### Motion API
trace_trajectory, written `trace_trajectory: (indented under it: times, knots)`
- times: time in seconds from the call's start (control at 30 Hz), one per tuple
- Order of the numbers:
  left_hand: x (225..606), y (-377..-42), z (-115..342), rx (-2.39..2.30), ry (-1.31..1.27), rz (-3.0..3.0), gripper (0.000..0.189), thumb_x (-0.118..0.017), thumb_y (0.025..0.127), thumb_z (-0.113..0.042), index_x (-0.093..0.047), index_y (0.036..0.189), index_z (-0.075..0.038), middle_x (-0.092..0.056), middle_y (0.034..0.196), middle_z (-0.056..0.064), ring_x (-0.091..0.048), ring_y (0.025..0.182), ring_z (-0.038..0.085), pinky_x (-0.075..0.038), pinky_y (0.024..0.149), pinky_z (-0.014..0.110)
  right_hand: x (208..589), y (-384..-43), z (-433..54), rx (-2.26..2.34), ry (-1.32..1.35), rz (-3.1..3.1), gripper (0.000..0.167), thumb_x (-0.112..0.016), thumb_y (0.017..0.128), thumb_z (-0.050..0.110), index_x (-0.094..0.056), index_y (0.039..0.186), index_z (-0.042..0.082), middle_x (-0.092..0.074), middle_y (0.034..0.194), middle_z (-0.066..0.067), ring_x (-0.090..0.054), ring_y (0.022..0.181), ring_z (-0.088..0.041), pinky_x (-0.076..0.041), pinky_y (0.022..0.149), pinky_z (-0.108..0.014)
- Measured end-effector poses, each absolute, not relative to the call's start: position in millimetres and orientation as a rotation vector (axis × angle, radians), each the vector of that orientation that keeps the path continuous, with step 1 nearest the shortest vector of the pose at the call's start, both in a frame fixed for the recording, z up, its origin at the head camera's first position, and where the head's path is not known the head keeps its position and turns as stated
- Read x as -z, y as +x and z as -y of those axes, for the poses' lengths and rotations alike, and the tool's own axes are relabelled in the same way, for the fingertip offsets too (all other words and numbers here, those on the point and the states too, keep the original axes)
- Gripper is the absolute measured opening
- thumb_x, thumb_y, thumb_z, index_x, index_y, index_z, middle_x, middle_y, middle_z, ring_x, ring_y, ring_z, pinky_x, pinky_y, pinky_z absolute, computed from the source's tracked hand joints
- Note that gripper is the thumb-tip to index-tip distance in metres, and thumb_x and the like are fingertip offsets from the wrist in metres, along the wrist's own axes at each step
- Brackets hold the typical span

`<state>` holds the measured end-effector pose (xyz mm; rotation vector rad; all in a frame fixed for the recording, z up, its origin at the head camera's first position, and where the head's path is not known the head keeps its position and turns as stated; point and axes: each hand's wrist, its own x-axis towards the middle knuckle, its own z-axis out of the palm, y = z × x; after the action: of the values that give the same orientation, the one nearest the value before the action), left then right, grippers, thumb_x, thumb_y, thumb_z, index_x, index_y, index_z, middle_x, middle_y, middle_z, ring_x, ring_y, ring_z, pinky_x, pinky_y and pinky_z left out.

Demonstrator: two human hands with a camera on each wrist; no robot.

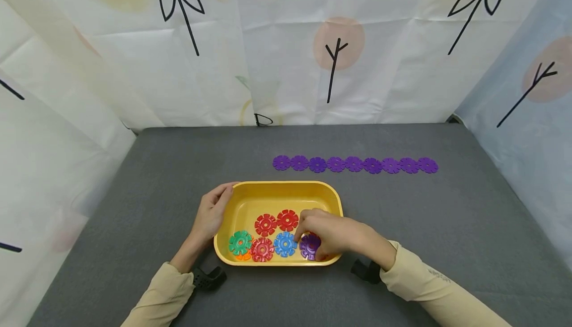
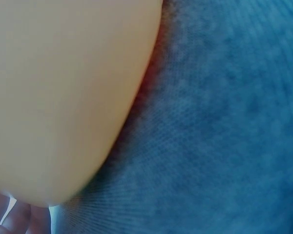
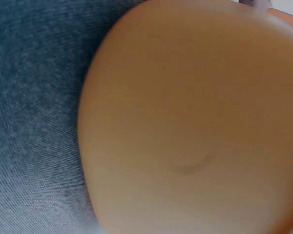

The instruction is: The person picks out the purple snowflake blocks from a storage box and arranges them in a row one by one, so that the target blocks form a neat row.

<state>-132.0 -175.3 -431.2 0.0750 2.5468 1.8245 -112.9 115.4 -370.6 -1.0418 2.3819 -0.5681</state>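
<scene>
A yellow tray [image 1: 277, 188] holds flower-shaped plastic discs: red discs [image 1: 265, 225], a blue disc [image 1: 285, 244], a green disc [image 1: 240, 242], part of an orange disc [image 1: 244, 256] and a purple disc [image 1: 309, 245]. At the tray's left rim, my left hand [image 1: 213, 213] grips the edge, thumb on top. My right hand [image 1: 328, 230] reaches in over the right side with bent fingers; its index finger and thumb are on either side of the purple disc and pinch it. The wrist views show mostly blurred skin and grey cloth, with the discs hidden.
Behind the tray, a row of joined purple flower discs [image 1: 354, 164] lies across the grey tabletop [image 1: 214, 153]. A white printed curtain [image 1: 286, 69] hangs behind the table and along both sides.
</scene>
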Motion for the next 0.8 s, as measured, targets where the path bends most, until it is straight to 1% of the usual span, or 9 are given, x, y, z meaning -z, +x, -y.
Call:
trace_trajectory:
  times: [0.2,0.33,0.43,0.67,0.8]
  knots:
    - [429.6,-131.1,175.7,-1.824,0.053,-2.543,0.041,-0.043,0.111,-0.030,-0.061,0.136,-0.003,-0.066,0.130,0.020,-0.066,0.107,0.029,-0.056,0.085,0.014,373.7,-112.2,-112.6,0.539,-1.008,-2.472,0.039,-0.090,0.077,0.014,-0.077,0.113,0.008,-0.066,0.102,-0.004,-0.055,0.092,-0.011,-0.053,0.086,-0.026]
    - [428.8,-130.8,175.1,-1.822,0.052,-2.544,0.041,-0.043,0.111,-0.030,-0.061,0.136,-0.003,-0.065,0.131,0.020,-0.066,0.108,0.030,-0.056,0.085,0.014,373.7,-111.3,-110.5,0.535,-0.962,-2.489,0.045,-0.093,0.074,0.017,-0.077,0.116,0.007,-0.065,0.102,-0.004,-0.054,0.090,-0.011,-0.052,0.084,-0.025]
    - [429.2,-131.1,175.1,-1.823,0.054,-2.544,0.041,-0.043,0.111,-0.030,-0.061,0.136,-0.003,-0.065,0.131,0.020,-0.066,0.108,0.032,-0.056,0.085,0.015,373.4,-110.7,-109.4,0.537,-0.944,-2.496,0.047,-0.094,0.073,0.016,-0.077,0.115,0.007,-0.065,0.102,-0.004,-0.053,0.089,-0.011,-0.051,0.083,-0.025]
    - [429.1,-130.8,174.6,-1.810,0.055,-2.558,0.041,-0.043,0.111,-0.030,-0.061,0.136,-0.003,-0.065,0.131,0.019,-0.066,0.110,0.033,-0.056,0.086,0.015,375.7,-110.4,-109.8,0.530,-1.020,-2.519,0.042,-0.092,0.072,0.015,-0.078,0.111,0.008,-0.065,0.095,-0.002,-0.051,0.083,-0.007,-0.049,0.077,-0.022]
    - [429.1,-130.8,174.7,-1.813,0.051,-2.556,0.041,-0.043,0.111,-0.029,-0.061,0.136,-0.003,-0.065,0.131,0.019,-0.065,0.109,0.033,-0.055,0.085,0.014,378.6,-108.9,-110.9,0.521,-1.092,-2.546,0.041,-0.089,0.071,0.016,-0.078,0.110,0.008,-0.063,0.093,-0.002,-0.049,0.080,-0.006,-0.047,0.074,-0.020]
